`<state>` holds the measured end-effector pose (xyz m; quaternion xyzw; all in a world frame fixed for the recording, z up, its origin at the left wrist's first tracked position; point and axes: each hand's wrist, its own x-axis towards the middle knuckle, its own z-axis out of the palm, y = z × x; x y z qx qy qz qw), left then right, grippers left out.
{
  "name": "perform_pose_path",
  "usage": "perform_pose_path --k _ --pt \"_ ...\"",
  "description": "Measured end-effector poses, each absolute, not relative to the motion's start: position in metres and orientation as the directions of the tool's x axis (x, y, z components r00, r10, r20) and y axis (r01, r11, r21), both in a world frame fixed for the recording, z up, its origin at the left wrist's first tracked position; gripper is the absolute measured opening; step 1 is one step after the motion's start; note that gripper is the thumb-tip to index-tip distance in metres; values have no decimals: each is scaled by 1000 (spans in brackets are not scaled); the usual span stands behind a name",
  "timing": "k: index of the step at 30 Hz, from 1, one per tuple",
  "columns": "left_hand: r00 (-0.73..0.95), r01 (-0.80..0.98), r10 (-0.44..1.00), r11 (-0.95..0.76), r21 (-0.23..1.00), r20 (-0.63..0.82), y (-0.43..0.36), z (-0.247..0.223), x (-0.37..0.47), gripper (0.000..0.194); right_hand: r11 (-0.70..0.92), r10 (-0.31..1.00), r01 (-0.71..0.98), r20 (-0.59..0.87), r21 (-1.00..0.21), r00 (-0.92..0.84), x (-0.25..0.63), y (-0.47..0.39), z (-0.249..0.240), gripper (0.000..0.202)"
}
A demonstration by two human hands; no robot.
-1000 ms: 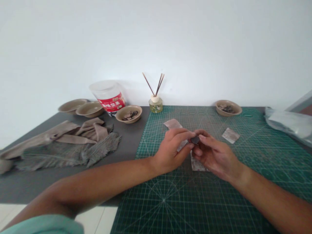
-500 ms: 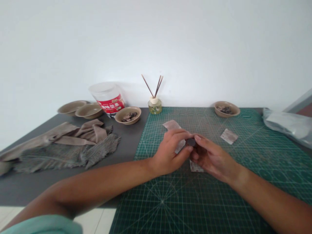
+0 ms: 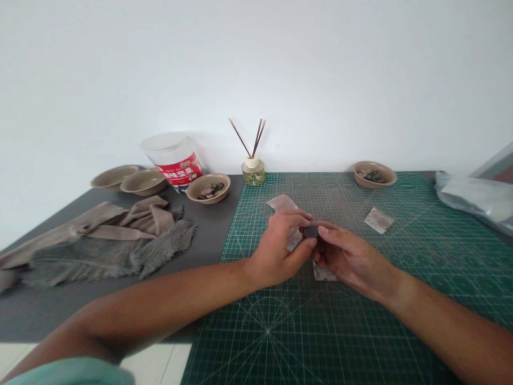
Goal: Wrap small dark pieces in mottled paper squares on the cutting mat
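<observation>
Over the green cutting mat [image 3: 304, 331], my two hands meet around a small dark round disc [image 3: 311, 232]. Thumb and fingers of my left hand [image 3: 272, 248] pinch its left side. My right hand [image 3: 356, 259] grips it from the right, with the thumb at its edge and the other fingers curled beneath. Several small pale patterned squares lie on the mat: one square [image 3: 282, 202] behind my left hand, another [image 3: 324, 274] partly hidden under my right hand, and a third [image 3: 379, 220] further right. My fingers cover part of the disc.
A bowl of dark and tan pieces [image 3: 208, 197] stands left of the mat, and a similar bowl [image 3: 374, 183] at its back right. Around them are a clear tub [image 3: 176, 160], a reed diffuser [image 3: 254, 172], two stacked-looking bowls [image 3: 144, 188], crumpled cloths [image 3: 116, 251] and a plastic bag [image 3: 476, 198].
The disc has tilted a little between my fingers, showing more of its flat face. Both hands keep nearly the same place; the view has shifted slightly.
</observation>
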<state>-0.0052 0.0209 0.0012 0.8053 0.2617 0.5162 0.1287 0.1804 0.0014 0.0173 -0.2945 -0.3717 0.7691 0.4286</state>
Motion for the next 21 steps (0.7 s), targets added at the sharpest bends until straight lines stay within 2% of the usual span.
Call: perform_pose_path --k 21 --pt "372 285 536 -843 456 758 17 2 -6 28 -369 865 -486 -101 -793 -491 176 0 13 19"
